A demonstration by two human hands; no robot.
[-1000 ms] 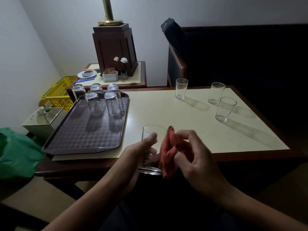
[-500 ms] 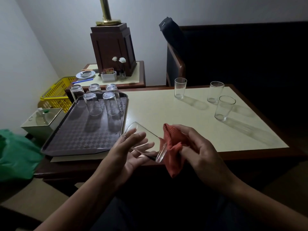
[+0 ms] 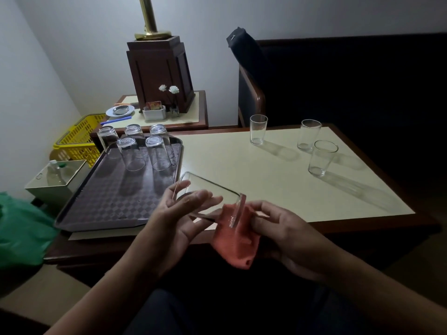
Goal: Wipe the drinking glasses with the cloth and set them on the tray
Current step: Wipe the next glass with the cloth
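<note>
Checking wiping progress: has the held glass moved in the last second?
Yes. The glass has tipped from upright onto its side, mouth now toward the tray, base against the cloth.

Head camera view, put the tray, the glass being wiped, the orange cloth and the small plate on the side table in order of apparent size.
1. The tray, clearly largest.
2. The held glass and the orange cloth: about alike, both near the camera, so unranked.
3. The small plate, smallest, though farthest away.
</note>
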